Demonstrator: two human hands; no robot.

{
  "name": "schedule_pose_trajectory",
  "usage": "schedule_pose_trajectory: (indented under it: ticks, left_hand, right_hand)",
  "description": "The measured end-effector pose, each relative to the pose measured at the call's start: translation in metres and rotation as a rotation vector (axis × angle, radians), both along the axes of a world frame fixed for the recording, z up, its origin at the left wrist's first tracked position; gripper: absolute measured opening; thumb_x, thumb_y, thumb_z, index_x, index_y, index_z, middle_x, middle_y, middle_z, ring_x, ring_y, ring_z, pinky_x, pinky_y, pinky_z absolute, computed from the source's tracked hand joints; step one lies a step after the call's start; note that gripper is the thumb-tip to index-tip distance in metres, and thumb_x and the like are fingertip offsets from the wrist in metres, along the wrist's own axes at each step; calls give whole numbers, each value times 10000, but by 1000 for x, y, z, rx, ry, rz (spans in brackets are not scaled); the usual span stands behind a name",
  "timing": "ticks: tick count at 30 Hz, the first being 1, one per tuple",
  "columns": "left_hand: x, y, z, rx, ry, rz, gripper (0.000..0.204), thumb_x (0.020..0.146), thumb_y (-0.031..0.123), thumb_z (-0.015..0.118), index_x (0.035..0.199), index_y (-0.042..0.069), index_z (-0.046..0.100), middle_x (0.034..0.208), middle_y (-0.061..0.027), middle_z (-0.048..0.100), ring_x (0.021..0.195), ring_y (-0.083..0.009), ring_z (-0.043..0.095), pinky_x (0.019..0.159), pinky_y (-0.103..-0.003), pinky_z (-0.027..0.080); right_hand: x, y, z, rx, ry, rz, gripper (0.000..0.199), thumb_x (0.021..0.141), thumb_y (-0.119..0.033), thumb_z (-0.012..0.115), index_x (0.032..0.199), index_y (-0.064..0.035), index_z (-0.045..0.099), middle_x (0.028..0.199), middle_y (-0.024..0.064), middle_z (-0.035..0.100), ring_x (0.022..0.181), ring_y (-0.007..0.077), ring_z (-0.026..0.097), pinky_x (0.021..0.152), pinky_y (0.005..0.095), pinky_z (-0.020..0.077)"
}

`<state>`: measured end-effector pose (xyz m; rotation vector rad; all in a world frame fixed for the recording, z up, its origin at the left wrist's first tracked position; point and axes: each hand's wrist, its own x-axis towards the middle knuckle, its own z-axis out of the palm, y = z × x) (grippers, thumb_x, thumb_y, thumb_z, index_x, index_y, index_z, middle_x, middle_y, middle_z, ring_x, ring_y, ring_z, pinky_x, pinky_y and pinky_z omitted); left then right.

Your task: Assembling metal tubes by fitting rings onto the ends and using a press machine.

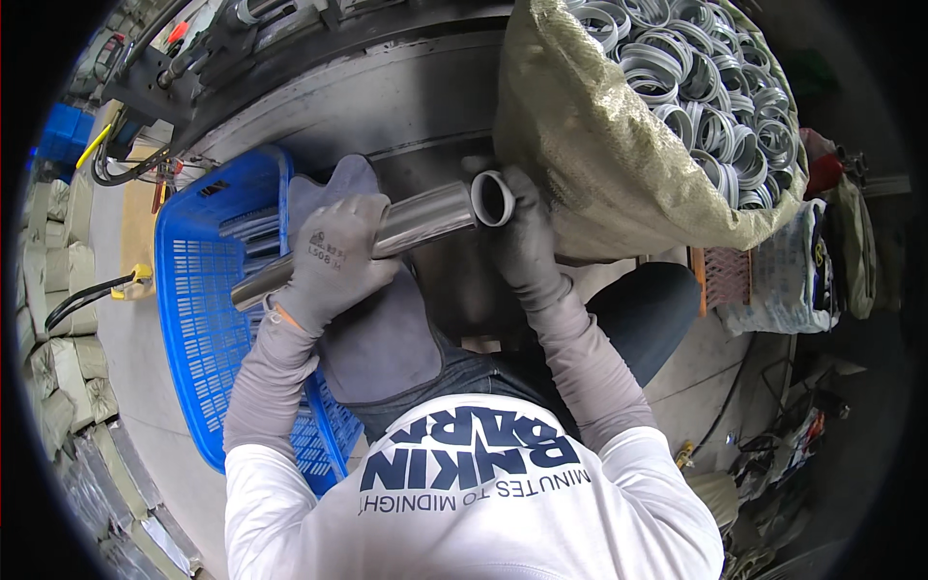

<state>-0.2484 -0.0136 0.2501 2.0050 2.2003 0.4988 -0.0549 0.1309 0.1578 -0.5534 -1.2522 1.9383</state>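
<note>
A shiny metal tube (425, 215) lies slantwise across my lap, its right end farther from me than its left. My left hand (340, 253), in a grey glove, is wrapped round the tube left of its middle. A light grey ring (493, 199) sits at the tube's right end, its round opening turned to the right. My right hand (530, 232), in a darker grey glove, is closed on the ring's right side; some of its fingers are hidden behind it. Under the tube, a grey pad (379, 338) covers my left thigh.
A blue plastic basket (198, 358) stands at my left, with several metal tubes (253, 237) in it. At the far right, a woven sack (570, 145) is full of loose grey rings (710, 92). Dark machinery (261, 48) runs along the back. Wrapped bundles (72, 280) line the far left.
</note>
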Motion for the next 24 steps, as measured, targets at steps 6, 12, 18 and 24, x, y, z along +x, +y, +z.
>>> schedule_pose_trajectory:
  ticks: [6, 12, 18, 24]
  left_hand:
    - [4, 1, -2, -97, 47, 4, 390, 720, 183, 760, 1083, 70, 675, 957, -156, 692, 924, -380, 684, 795, -496, 506]
    - [-1, 8, -10, -56, 87, -27, 433, 726, 212, 781, 1112, 64, 652, 955, -160, 692, 917, -382, 687, 803, -497, 517]
    - [6, 5, 3, -255, 116, -40, 552, 735, 216, 805, 1229, 41, 633, 1078, -172, 684, 1027, -384, 669, 884, -500, 512]
    - [59, -23, 24, 497, -59, -227, 585, 871, 214, 809, 1369, -11, 601, 1236, -170, 651, 1080, -330, 651, 979, -452, 521]
  right_hand:
    - [-18, -23, 25, 101, -151, -125, 342, 1080, -249, 521, 1173, 34, 690, 1037, 102, 715, 946, 181, 671, 889, 323, 527]
    - [-25, -22, 26, 64, -133, -147, 339, 1070, -256, 541, 1169, 32, 691, 1043, 109, 722, 960, 178, 675, 892, 328, 532]
    - [-30, -31, 5, 123, -289, -249, 267, 1058, -246, 627, 1119, 3, 703, 979, 63, 706, 891, 143, 647, 820, 311, 528]
    - [1, -7, -3, 199, -228, -329, 251, 1053, -241, 645, 1130, -8, 700, 947, 38, 693, 876, 146, 639, 788, 318, 528]
